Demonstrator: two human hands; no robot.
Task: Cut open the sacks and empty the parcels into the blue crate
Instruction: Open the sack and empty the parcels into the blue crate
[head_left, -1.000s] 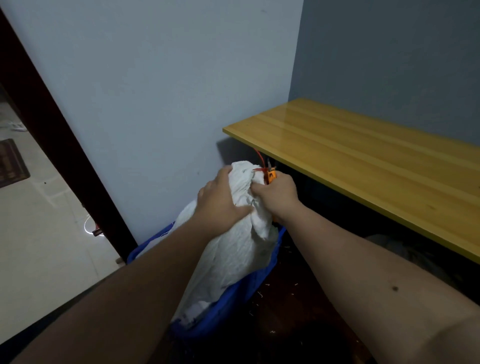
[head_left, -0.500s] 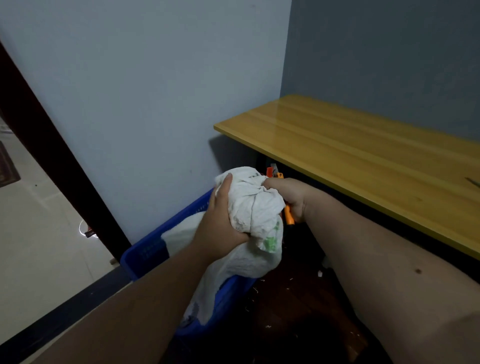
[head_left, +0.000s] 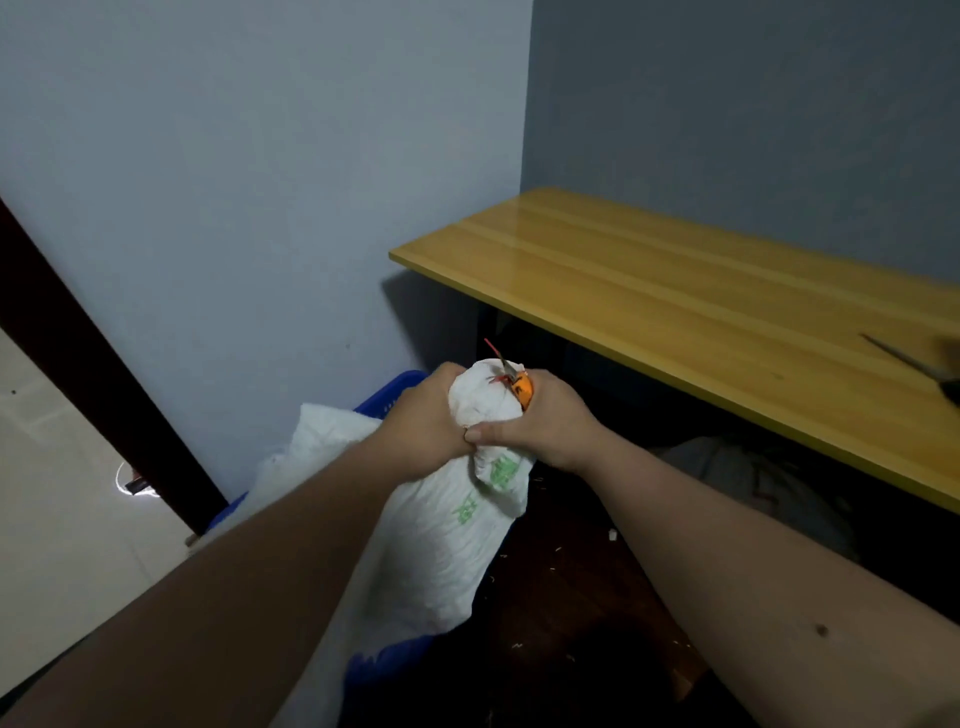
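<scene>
Sack lay propped over the rim of the blue crate, its tied neck raised toward me and its long axis slanting down and left into the crate, which I judged kept the parcels low while the top was cut. In the head view my left hand had its fingers clamped round the bunched neck to steady it, and my right hand gripped both the neck and an orange cutter, blade up by the red tie. The bench stood just beside, to the right.
</scene>
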